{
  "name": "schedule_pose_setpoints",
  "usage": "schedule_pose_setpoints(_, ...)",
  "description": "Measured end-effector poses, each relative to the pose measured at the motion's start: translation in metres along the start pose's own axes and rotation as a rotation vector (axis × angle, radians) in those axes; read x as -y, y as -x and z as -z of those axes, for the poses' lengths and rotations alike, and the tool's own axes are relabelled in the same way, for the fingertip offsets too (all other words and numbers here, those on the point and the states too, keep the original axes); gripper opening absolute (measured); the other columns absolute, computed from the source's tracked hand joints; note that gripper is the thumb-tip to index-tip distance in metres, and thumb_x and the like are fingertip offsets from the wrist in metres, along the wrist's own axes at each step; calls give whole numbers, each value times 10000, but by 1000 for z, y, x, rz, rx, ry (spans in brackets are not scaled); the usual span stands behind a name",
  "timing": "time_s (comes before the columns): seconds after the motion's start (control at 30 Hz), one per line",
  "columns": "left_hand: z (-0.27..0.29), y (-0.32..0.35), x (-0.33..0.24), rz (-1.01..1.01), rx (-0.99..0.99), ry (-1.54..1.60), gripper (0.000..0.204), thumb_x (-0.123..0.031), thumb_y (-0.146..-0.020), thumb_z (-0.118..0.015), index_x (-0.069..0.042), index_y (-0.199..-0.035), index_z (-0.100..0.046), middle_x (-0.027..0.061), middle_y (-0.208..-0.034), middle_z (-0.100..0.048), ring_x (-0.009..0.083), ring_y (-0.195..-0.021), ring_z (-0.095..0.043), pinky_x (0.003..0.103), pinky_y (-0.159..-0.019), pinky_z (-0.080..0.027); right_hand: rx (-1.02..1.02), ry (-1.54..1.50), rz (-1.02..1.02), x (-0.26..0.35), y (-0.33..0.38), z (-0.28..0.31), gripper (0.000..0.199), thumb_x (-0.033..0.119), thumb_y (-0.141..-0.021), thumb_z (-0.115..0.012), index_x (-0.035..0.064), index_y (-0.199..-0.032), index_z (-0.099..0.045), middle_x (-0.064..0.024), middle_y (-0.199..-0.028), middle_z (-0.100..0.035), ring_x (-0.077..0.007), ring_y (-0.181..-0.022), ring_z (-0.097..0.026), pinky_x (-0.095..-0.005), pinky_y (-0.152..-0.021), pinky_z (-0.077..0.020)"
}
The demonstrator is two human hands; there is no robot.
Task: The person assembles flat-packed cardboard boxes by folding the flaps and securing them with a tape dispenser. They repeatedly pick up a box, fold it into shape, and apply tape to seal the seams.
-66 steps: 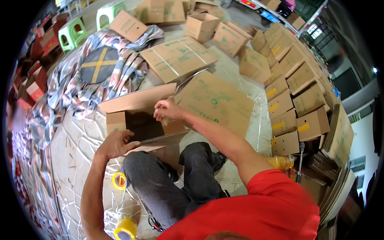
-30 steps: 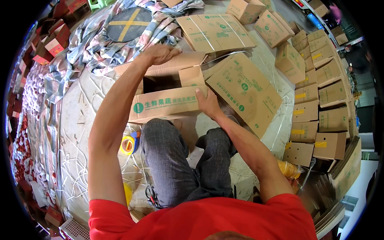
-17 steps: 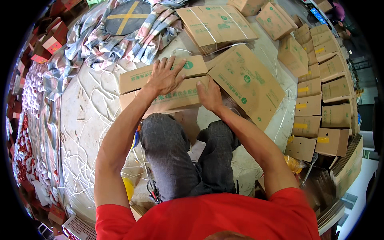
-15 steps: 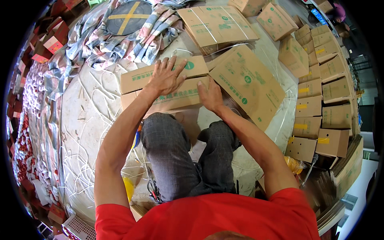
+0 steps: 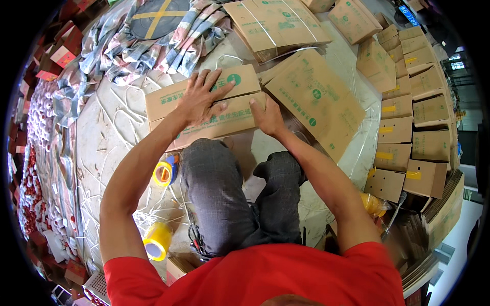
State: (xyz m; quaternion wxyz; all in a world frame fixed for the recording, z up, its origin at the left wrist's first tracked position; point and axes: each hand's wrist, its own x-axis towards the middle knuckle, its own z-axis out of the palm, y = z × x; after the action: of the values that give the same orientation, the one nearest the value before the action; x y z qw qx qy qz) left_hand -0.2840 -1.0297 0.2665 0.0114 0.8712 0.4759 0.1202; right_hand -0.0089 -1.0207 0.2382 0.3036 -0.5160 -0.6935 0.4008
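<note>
Carton (image 5: pixel 232 121) with top flap (image 5: pixel 166 100) folded down, held by both hands just beyond the knees (image 5: pixel 209 155).
A round green emblem is printed on the flap, green characters on flap and front; similar green print is carried by the flat cardboard (image 5: pixel 316 104) at right. Flap and front are spanned by the left hand (image 5: pixel 200 102), fingers spread, nothing grasped. The right corner is clasped by the right hand (image 5: pixel 269 118), thumb in front, other fingers partly hidden. Compared with 1.0 s ago, the open top is now covered; the yellow tape roll (image 5: pixel 158 239) is more exposed.
</note>
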Motion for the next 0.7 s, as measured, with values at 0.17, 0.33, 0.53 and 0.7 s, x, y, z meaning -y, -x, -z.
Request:
schedule_pose_setpoints(0.17, -8, -7, -3, -13, -38, -39, 698, -622, -1017, -444, -265, -1617, -442, 235, -1675, -294, 533, -1486, -294, 669, -1227, -192, 107, -189, -88, -7, -8, 7, 543, 423, -1051, -563, -21, -1362, -598, -223, -1228, -707, -349, -1153, -667, -435, -1031, -485)
schedule_pose_setpoints(0.33, -5, -6, -7, 6, -57, -11, 728, -627, -990, -489, -258, -1615, -445, 238, -1686, -278, 533, -1509, -265, 671, -1240, -170, 183, -372, -227, 19, -10, 13, 552, 435, -1090, -490, -43, -1337, -613, -161, -1219, -707, -248, -1102, -648, -402, -1017, -483)
schedule_pose_setpoints(0.53, 0, -2, -15, 38, -23, 24, 735, -587, -966, -566, -263, -1614, -446, 202, -1695, -290, 510, -1544, -230, 656, -1266, -136, 277, -105, -364, 4, -39, 15, 657, 532, -1095, -410, -41, -1311, -649, -161, -1269, -694, -237, -1121, -648, -398, -987, -488)
schedule_pose_setpoints(0.7, 14, 3, -18, 91, -37, 86, 730, -543, -944, -639, -242, -1590, -480, 170, -1693, -313, 450, -1563, -240, 638, -1282, -121, 251, -337, -489, 5, -38, 7, 686, 528, -1091, -433, -55, -1418, -587, -198, -1404, -638, -293, -1244, -611, -428, -1049, -459)
